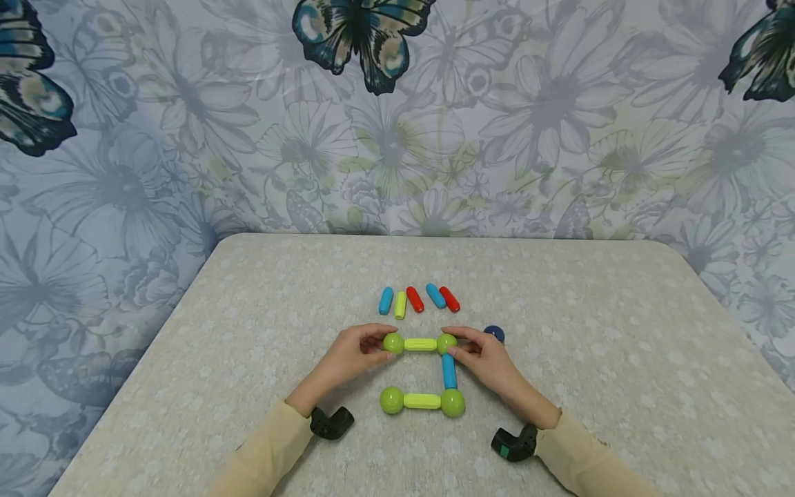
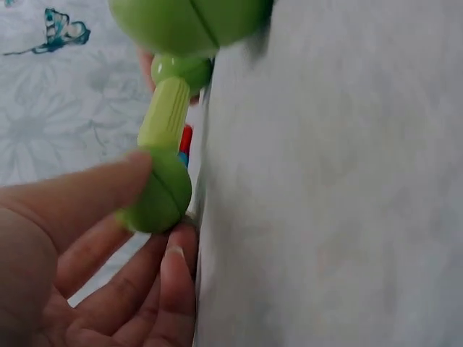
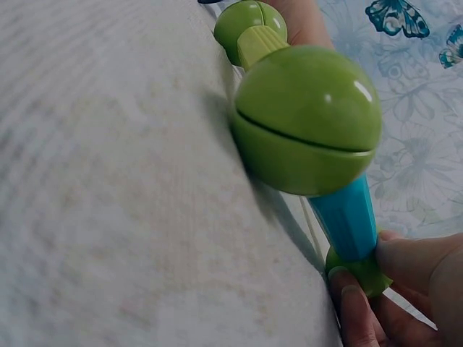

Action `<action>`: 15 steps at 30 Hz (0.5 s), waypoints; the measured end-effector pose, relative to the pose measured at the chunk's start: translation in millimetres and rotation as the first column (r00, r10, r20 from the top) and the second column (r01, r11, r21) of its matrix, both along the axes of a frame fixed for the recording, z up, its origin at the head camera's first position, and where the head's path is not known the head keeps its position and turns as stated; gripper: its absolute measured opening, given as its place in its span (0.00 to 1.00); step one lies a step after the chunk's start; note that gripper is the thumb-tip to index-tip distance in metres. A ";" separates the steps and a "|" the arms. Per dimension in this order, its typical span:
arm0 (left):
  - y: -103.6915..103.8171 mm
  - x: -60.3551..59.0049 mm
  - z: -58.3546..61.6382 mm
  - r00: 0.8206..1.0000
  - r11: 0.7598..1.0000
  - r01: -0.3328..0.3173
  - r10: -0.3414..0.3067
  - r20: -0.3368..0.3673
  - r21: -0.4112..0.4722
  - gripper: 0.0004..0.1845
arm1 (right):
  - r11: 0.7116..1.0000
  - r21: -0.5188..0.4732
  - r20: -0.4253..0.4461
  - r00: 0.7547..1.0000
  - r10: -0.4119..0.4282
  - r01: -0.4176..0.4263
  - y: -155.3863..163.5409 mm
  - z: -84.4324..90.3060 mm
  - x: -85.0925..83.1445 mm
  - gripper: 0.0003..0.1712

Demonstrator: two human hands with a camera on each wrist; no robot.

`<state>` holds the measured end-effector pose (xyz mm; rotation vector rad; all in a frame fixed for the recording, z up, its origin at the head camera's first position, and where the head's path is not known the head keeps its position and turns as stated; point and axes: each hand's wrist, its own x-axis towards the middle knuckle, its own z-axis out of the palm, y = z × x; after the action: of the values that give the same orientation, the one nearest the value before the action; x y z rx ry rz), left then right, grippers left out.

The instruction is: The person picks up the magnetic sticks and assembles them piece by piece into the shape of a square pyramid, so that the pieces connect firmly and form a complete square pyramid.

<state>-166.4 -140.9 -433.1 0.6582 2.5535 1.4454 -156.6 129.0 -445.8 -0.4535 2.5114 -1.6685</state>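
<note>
A toy frame of rods and balls lies on the table [image 1: 248, 359]. Its far yellow-green rod [image 1: 420, 344] joins two green balls. My left hand [image 1: 363, 348] pinches the left ball [image 1: 393, 342] [image 2: 155, 199]. My right hand [image 1: 475, 353] pinches the right ball [image 1: 446, 343] [image 3: 359, 271]. A blue rod [image 1: 449, 371] [image 3: 347, 217] runs from that ball to the near right ball [image 1: 453, 402] [image 3: 304, 119]. A second yellow-green rod [image 1: 421, 400] links it to the near left ball [image 1: 392, 400] [image 3: 246, 22].
Several loose rods lie in a row behind the frame: blue [image 1: 386, 300], yellow-green [image 1: 400, 304], red [image 1: 415, 299], blue [image 1: 435, 295], red [image 1: 449, 299]. A dark blue ball [image 1: 495, 334] sits behind my right hand. A flowered cloth [image 1: 397, 124] hangs behind the table.
</note>
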 end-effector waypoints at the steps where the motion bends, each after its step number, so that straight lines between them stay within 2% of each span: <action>1: -1.1 -1.1 1.0 1.000 1.000 -0.006 0.006 0.003 0.003 0.21 | 1.000 0.003 0.001 1.000 -0.002 0.002 -0.1 0.4 0.1 0.20; 6: -9.0 -13.4 9.7 0.997 0.993 -0.076 0.074 0.025 0.093 0.21 | 1.000 0.021 0.007 1.000 -0.008 0.008 -1.7 2.1 -0.1 0.20; 8: -10.6 -23.0 13.4 0.996 0.987 -0.093 0.091 0.025 0.132 0.23 | 1.000 0.024 0.003 1.000 -0.003 0.003 -2.0 2.2 -0.6 0.20; 10: -10.2 -35.2 15.5 0.997 0.988 -0.077 0.075 0.019 0.137 0.27 | 1.000 0.025 0.008 1.000 -0.007 0.007 -2.0 2.1 -0.9 0.20; 12: -7.3 -47.9 16.3 0.998 0.995 -0.060 0.059 0.023 0.081 0.31 | 1.000 0.028 0.007 1.000 -0.008 0.007 -1.5 1.2 -0.9 0.20; 15: -2.0 -64.4 14.5 0.999 0.998 -0.020 0.022 0.043 -0.053 0.38 | 1.000 0.030 0.010 1.000 -0.009 0.009 -0.6 -0.2 -0.2 0.20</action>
<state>-230.8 -142.9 -418.6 0.5872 2.5625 1.3787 -156.8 128.4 -446.0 -0.4308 2.5309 -1.6301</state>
